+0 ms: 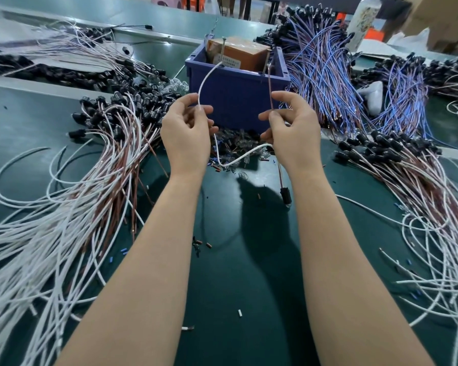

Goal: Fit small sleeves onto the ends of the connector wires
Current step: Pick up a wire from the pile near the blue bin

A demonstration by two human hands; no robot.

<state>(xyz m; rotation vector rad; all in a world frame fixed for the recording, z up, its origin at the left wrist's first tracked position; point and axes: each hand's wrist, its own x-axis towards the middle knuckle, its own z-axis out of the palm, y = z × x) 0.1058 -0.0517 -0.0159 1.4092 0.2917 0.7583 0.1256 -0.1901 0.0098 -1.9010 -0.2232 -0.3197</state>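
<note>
My left hand (187, 133) pinches a white wire (204, 83) between thumb and fingertips; the wire's free end curves up toward the blue bin. My right hand (291, 128) pinches a brown wire (270, 88) that stands upright. Below the hands the white wire loops across to the right hand, and a black connector (285, 196) hangs under my right wrist. Small clear and coloured sleeves (238, 146) lie heaped on the green table just beyond my hands. I cannot make out any sleeve on the wire ends.
A blue bin (236, 101) holding a brown box stands straight ahead. Piles of white and brown wires with black connectors (72, 196) cover the left; similar piles (428, 186) lie right. Blue wire bundles (325, 64) sit back right. Loose sleeve bits dot the green mat (236, 273).
</note>
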